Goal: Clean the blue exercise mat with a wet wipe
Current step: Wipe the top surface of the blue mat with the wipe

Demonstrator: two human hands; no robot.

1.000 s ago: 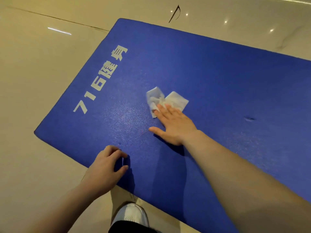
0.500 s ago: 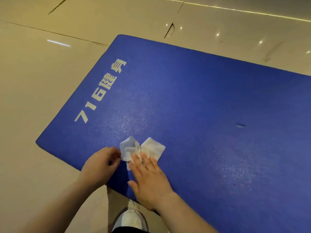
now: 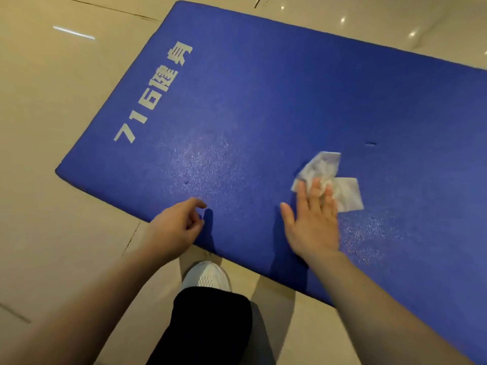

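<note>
The white wet wipe (image 3: 332, 180) lay crumpled on the blue exercise mat (image 3: 263, 106), right of the frame's center, with one flap lifted toward the upper part of the frame and another spread flat to the right. The right hand (image 3: 312, 222) pressed down on it with straight fingers (image 3: 313, 191) laid over its middle, the thumb stretched out to the left on the bare mat. The mat ran from the upper middle of the frame down to the lower right, lying flat on a glossy beige tiled floor (image 3: 52, 101). Pale lettering (image 3: 155, 93) ran along its left end, and a small dark nick (image 3: 370, 144) showed just above and to the right of the wipe. Damp, shiny patches spread across the mat left of center and below the wipe. The left hand (image 3: 175, 227) hovered at the mat's near edge, fingers loosely curled and holding nothing. A white shoe (image 3: 207, 276) and a black trouser leg (image 3: 210, 325) stood on the floor at the bottom center.
</note>
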